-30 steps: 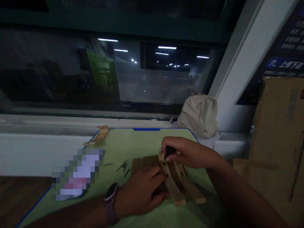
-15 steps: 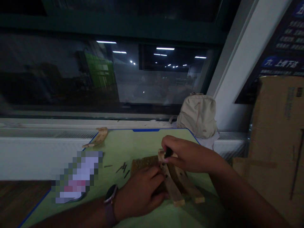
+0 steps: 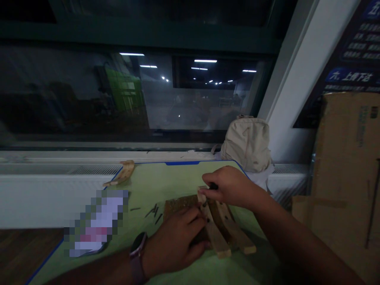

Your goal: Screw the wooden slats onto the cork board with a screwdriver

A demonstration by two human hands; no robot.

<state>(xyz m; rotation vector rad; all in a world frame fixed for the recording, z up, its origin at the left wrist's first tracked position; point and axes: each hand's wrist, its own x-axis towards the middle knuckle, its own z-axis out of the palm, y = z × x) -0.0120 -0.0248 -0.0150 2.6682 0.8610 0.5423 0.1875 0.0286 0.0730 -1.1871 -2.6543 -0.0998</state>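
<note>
Two curved wooden pieces (image 3: 218, 237) with dark holes lie side by side over a brown, tape-covered slab (image 3: 179, 202) on the table. My left hand (image 3: 175, 241), with a watch on its wrist, grips the nearer-left piece along its side; part of the fingers is hidden. At the far end of the pieces, my right hand (image 3: 230, 188) is closed round a small black object (image 3: 213, 186), mostly covered by the fingers. Its kind cannot be made out. Several dark screws or pins (image 3: 154, 211) lie left of the slab.
A third curved wooden piece (image 3: 123, 174) rests at the table's far left corner. A blurred-out sheet (image 3: 97, 225) lies on the left. Behind the table (image 3: 154, 174) are a window sill and a beige backpack (image 3: 247, 142). A large cardboard box (image 3: 347, 170) stands at right.
My right hand has turned and shifted slightly, its fingers now flatter over the far end of the wooden piece. My left hand and the wooden pieces stay in place.
</note>
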